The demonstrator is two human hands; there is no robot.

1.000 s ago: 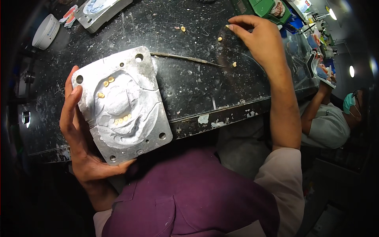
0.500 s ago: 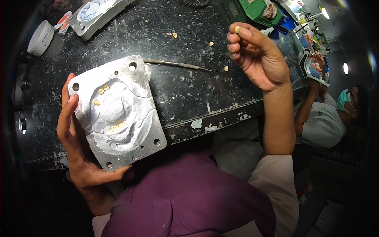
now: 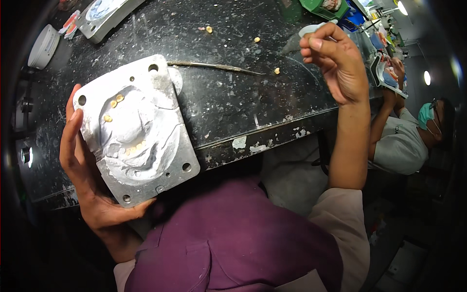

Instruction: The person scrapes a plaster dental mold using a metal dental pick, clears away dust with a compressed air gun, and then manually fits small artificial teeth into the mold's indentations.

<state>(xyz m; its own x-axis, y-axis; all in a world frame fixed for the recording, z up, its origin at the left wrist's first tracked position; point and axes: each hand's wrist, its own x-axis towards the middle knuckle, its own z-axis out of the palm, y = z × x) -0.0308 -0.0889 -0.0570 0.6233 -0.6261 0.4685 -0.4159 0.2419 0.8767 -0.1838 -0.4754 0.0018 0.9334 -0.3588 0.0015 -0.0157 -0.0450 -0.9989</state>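
My left hand [image 3: 90, 194] grips a square metal flask [image 3: 182, 146] filled with white plaster [image 3: 126, 124], with yellowish tooth-shaped pieces [image 3: 108, 118] set in two groups. My right hand [image 3: 335, 63] is raised over the bench, thumb and fingers pinched beside a pale, unclear object [image 3: 307, 29]; what the fingertips hold, if anything, is hidden. A thin metal instrument [image 3: 219, 65] lies behind the flask. Loose yellowish pieces [image 3: 277, 71] lie between it and the back of the bench.
A second flask [image 3: 102, 29], pink dental models [image 3: 70, 22] and a white tub [image 3: 43, 48] stand back left. Green bins [image 3: 318, 7] stand back right on the black bench [image 3: 228, 117]. A masked co-worker [image 3: 399, 146] sits at right, handling a white-and-pink object [image 3: 389, 78].
My right hand turned palm-up, showing a small yellowish piece half a second ago, then moved right; that piece is now hidden. The flask in my left hand shifted slightly left.
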